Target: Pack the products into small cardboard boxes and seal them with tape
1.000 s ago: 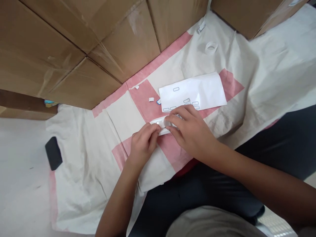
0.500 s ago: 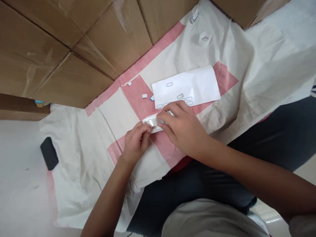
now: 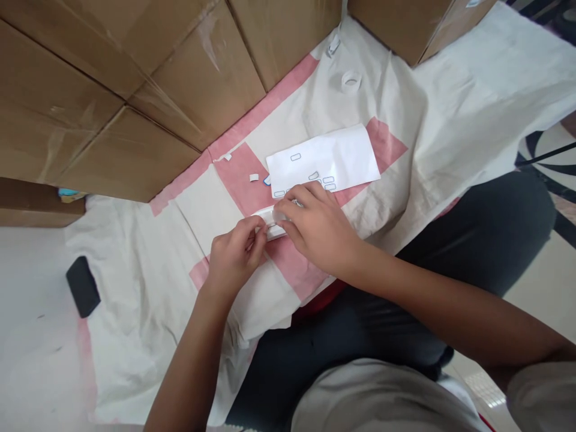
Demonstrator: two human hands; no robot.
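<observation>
In the head view, little has been changed at the fingers: a long, narrow white piece with a shiny part (image 3: 277,232) is held as it was half a second ago, and only the view has been shifted, so the same small job seems to be going on. The piece is kept near the middle of a creased white-and-pink cloth (image 3: 144,270). Its end is pinched by the thumb and finger of the left hand (image 3: 231,255); the fingers of the right hand (image 3: 321,225) are curled over the rest. What the shiny part is cannot be told.

Just beyond, a white paper sheet with small dark-lined shapes (image 3: 353,159) is laid. A white ring (image 3: 351,81) is left towards the cloth's far edge, and a black block (image 3: 83,287) at its left edge. Brown cardboard boxes (image 3: 166,153) are stacked along the far edge.
</observation>
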